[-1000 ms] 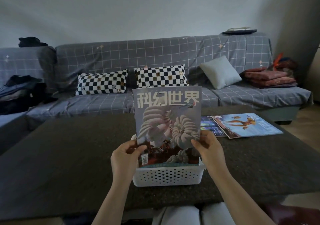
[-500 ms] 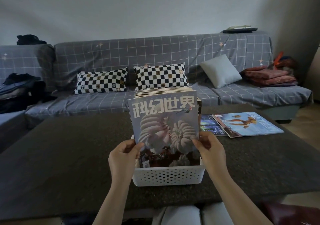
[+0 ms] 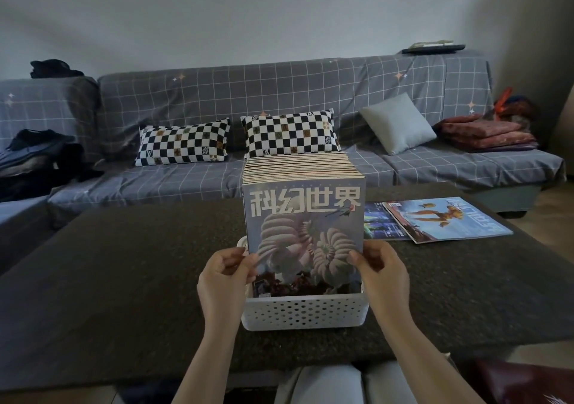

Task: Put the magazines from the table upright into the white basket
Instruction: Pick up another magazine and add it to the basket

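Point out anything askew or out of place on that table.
Two magazines lie flat and overlapping, skewed, on the table right of the white basket. The front magazine, held at its edges by the left hand and right hand, stands upright.

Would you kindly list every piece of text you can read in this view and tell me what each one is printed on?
"科幻世界": large white title across the top of the front magazine standing in the white basket.
Barcode label at that cover's lower left: too small to read.
Title on the top flat magazine lying on the table: upside down and blurred, unreadable.
Print on the magazine beneath it: too small to read.
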Demonstrator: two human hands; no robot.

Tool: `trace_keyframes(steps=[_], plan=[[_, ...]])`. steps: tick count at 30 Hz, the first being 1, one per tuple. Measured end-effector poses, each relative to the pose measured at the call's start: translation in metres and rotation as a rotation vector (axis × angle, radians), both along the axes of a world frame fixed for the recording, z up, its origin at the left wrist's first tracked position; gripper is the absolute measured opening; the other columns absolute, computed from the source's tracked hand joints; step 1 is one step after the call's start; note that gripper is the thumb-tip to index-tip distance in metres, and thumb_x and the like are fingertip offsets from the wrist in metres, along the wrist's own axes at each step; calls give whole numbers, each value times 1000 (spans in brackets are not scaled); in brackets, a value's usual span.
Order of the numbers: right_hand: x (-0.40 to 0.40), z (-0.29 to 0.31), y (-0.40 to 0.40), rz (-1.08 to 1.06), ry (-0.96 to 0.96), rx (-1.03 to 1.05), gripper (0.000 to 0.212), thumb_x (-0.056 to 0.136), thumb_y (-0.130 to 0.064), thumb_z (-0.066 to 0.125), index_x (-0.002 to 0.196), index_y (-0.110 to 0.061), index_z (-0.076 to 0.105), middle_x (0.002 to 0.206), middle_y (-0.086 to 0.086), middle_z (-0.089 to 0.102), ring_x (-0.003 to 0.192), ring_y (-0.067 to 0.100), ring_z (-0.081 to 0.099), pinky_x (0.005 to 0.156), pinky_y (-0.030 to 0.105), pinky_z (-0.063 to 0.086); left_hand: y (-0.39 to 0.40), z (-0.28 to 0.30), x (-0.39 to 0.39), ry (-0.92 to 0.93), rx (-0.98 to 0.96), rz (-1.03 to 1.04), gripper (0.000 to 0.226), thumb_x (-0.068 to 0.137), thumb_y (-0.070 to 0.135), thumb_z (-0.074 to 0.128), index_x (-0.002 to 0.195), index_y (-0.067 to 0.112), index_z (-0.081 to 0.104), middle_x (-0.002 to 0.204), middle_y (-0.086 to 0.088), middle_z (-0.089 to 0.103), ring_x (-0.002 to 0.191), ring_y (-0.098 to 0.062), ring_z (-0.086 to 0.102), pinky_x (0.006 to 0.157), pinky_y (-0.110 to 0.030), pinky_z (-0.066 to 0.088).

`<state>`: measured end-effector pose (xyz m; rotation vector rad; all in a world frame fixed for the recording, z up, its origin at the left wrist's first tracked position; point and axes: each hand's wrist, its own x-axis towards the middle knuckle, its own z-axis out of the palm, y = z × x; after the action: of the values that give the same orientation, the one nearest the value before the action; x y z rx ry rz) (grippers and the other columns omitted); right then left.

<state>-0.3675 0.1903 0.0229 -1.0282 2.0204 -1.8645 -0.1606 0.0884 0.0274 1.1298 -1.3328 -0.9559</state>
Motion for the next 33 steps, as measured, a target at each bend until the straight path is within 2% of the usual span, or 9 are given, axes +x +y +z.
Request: trace_keyframes(steps=[4, 9, 14, 16, 20, 23, 25, 29, 33], plan=[[1, -2, -2, -58, -16, -34, 30, 79, -19, 73, 106, -24, 59, 92, -7, 64, 83, 5, 60, 64, 13, 44, 0, -2, 1, -41, -25, 29, 9, 79, 18, 76, 85, 24, 72, 67, 6, 71, 61, -9, 68, 58, -22, 54], [3, -3, -7, -63, 72, 9, 41, 85, -20, 66, 125, -15, 58, 113, 1, 65, 98, 12, 61, 77, 16, 46, 7, -1, -3, -142, -129, 105, 21, 80, 19, 75, 101, 17, 75, 83, 17, 69, 74, 7, 63, 64, -9, 48], [3, -6, -9, -50, 124, 27, 43, 88, -18, 62, 130, -15, 55, 110, 0, 69, 88, 2, 61, 66, 4, 42, 14, -2, -10, -217, -175, 108, 27, 84, 16, 71, 110, 11, 70, 74, 12, 69, 52, 2, 56, 47, -7, 43], [2, -6, -9, -60, 143, 33, 42, 88, -18, 62, 129, -14, 56, 110, 2, 70, 87, 2, 61, 63, 2, 42, 14, -3, -11, -215, -166, 108, 27, 85, 16, 70, 111, 10, 70, 76, 10, 71, 53, 1, 57, 48, -9, 44], [2, -6, -9, -82, 204, 49, 41, 88, -18, 63, 127, -12, 58, 104, 3, 72, 79, -1, 60, 58, -4, 40, 14, -1, -12, -203, -134, 113, 28, 85, 16, 71, 112, 10, 70, 71, 24, 61, 59, 4, 60, 55, -13, 47], [4, -5, -8, -67, 211, 56, 42, 88, -22, 63, 128, -13, 58, 95, -5, 70, 70, -9, 54, 57, -2, 41, 15, -2, -13, -203, -133, 112, 28, 85, 17, 70, 113, 10, 69, 72, 23, 61, 63, 4, 61, 59, -14, 48], [4, -5, -7, -47, 188, 56, 44, 87, -26, 63, 129, -14, 56, 93, -12, 66, 71, -6, 56, 58, 3, 44, 19, -1, -14, -179, -139, 104, 32, 86, 20, 70, 116, 11, 68, 77, 22, 64, 71, 2, 63, 65, -16, 49], [4, -6, -3, -24, 105, 27, 47, 87, -28, 63, 131, -15, 54, 114, -2, 67, 92, 1, 60, 70, 5, 45, 32, -2, -17, -107, -133, 122, 35, 88, 25, 66, 122, 17, 61, 114, 3, 60, 94, -4, 59, 76, -15, 47], [4, -2, 12, -7, 84, 0, 45, 87, -27, 63, 131, -18, 54, 117, -5, 66, 99, 2, 60, 79, 13, 46, 57, -2, -28, -54, -187, 149, 25, 89, 20, 64, 112, 26, 55, 115, 2, 52, 101, -10, 53, 78, -14, 43]])
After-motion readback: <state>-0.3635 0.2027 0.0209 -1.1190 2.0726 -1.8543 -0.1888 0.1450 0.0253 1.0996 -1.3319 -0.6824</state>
